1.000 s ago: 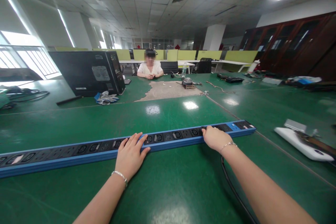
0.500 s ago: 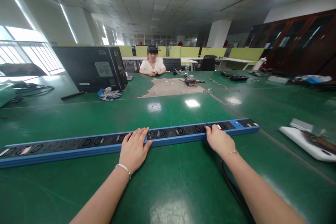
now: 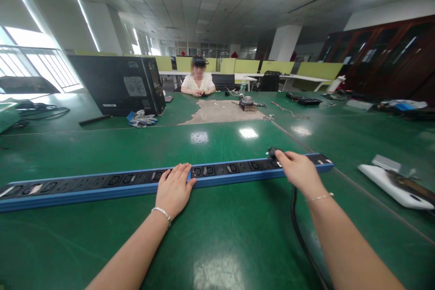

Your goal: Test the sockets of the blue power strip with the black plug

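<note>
Where the right hand (image 3: 301, 173) grips, the plug (image 3: 272, 152) is partly hidden.

No wording can be read anywhere. The black computer tower (image 3: 105, 81) bears a large pale label (image 3: 135, 86) on its side panel — print too small to make out — and smaller stickers (image 3: 109, 105) above and below it. The blue power strip (image 3: 238, 179) carries whitish tags (image 3: 36, 189) near its left end — likewise illegible.
</note>
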Available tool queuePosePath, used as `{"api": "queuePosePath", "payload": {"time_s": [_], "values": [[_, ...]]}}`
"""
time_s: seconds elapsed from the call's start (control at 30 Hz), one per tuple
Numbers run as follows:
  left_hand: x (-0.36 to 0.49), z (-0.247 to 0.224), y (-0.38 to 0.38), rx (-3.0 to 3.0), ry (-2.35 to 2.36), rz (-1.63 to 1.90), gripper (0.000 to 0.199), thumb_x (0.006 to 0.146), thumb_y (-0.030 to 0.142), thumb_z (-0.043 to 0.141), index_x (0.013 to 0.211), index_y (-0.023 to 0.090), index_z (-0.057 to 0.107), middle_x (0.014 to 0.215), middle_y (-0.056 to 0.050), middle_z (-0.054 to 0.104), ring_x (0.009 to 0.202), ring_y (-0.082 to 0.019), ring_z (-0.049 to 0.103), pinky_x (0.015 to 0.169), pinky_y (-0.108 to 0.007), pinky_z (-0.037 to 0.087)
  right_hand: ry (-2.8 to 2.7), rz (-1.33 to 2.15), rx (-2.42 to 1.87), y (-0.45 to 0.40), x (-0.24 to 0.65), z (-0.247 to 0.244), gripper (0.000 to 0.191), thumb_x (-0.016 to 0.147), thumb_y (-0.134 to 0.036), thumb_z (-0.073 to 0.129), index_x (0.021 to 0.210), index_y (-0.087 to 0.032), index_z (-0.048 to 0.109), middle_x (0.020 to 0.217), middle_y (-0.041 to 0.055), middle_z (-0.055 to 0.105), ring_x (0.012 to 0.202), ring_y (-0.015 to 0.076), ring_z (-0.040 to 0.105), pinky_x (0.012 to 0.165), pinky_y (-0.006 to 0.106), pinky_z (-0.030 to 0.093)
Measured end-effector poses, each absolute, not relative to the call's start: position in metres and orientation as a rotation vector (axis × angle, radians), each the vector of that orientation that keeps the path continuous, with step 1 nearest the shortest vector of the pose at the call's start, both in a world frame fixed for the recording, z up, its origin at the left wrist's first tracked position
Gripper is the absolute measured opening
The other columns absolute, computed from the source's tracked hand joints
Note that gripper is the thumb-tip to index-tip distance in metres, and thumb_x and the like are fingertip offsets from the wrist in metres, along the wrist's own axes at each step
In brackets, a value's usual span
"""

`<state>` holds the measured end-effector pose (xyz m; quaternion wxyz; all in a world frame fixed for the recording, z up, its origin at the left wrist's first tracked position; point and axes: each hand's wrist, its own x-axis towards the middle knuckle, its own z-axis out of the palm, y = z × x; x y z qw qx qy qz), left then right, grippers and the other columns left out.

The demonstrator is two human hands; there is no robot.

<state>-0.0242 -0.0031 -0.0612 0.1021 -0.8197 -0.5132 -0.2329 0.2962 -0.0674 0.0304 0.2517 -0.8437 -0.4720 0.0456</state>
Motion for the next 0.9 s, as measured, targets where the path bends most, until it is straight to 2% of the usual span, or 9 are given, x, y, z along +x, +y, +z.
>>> {"api": "queuePosePath", "payload": {"time_s": [0.1, 0.23, 0.37, 0.47, 0.57, 0.77, 0.9], "values": [[-0.025, -0.062, -0.002, -2.418, -1.514, -0.690, 0.042, 0.090, 0.041, 0.034, 0.124, 0.023, 0.052, 0.128, -0.004, 0.056, 0.120, -0.021, 0.049, 0.101, -0.039, 0.031, -1.411, 0.464, -2.139, -0.059, 0.264, 0.019, 0.046, 0.083, -0.054, 0.033, 0.059, -0.020, 0.054, 0.045, -0.0003, 0.053, 0.041, 0.0133, 0.051, 0.046, 0.023, 0.037], [-0.025, -0.062, -0.002, -2.422, -1.515, -0.692, 0.043, 0.089, 0.042, 0.037, 0.124, 0.022, 0.052, 0.128, -0.004, 0.057, 0.119, -0.021, 0.049, 0.100, -0.041, 0.033, -1.523, 0.626, -2.074, -0.039, 0.222, 0.005, 0.046, 0.083, -0.052, 0.035, 0.061, -0.018, 0.057, 0.046, -0.0008, 0.053, 0.036, 0.0113, 0.049, 0.043, 0.022, 0.036], [-0.024, -0.061, -0.002, -2.426, -1.522, -0.701, 0.042, 0.089, 0.041, 0.038, 0.123, 0.022, 0.053, 0.128, -0.004, 0.057, 0.120, -0.021, 0.049, 0.100, -0.041, 0.034, -1.717, 0.570, -2.170, -0.023, 0.199, 0.007, 0.048, 0.086, -0.047, 0.034, 0.063, -0.016, 0.063, 0.052, 0.0064, 0.061, 0.050, 0.0152, 0.059, 0.054, 0.023, 0.041], [-0.024, -0.061, -0.002, -2.434, -1.520, -0.710, 0.042, 0.089, 0.042, 0.037, 0.123, 0.022, 0.053, 0.128, -0.004, 0.056, 0.120, -0.021, 0.049, 0.100, -0.042, 0.033, -1.803, 0.473, -2.261, -0.015, 0.190, 0.014, 0.050, 0.086, -0.044, 0.032, 0.074, -0.011, 0.069, 0.070, 0.0154, 0.069, 0.070, 0.0208, 0.066, 0.066, 0.025, 0.044], [-0.024, -0.061, -0.002, -2.440, -1.522, -0.722, 0.042, 0.089, 0.042, 0.037, 0.123, 0.023, 0.052, 0.128, -0.003, 0.056, 0.120, -0.021, 0.048, 0.101, -0.041, 0.033, -1.865, 0.375, -2.342, -0.010, 0.181, 0.020, 0.051, 0.086, -0.041, 0.032, 0.085, -0.006, 0.070, 0.086, 0.0218, 0.069, 0.086, 0.0257, 0.066, 0.074, 0.030, 0.045], [-0.025, -0.061, -0.002, -2.447, -1.521, -0.737, 0.042, 0.089, 0.042, 0.037, 0.124, 0.022, 0.052, 0.128, -0.004, 0.056, 0.120, -0.021, 0.048, 0.101, -0.042, 0.033, -2.015, 0.312, -2.405, -0.005, 0.172, 0.028, 0.048, 0.086, -0.035, 0.033, 0.096, -0.005, 0.069, 0.099, 0.0243, 0.066, 0.096, 0.0272, 0.063, 0.077, 0.033, 0.046], [-0.025, -0.062, -0.002, -2.448, -1.516, -0.752, 0.042, 0.089, 0.041, 0.038, 0.123, 0.022, 0.052, 0.128, -0.004, 0.057, 0.121, -0.022, 0.048, 0.100, -0.042, 0.033, -2.080, 0.319, -2.413, -0.003, 0.173, 0.028, 0.047, 0.086, -0.031, 0.032, 0.097, -0.007, 0.070, 0.097, 0.0229, 0.067, 0.096, 0.0268, 0.064, 0.077, 0.032, 0.047]]}}
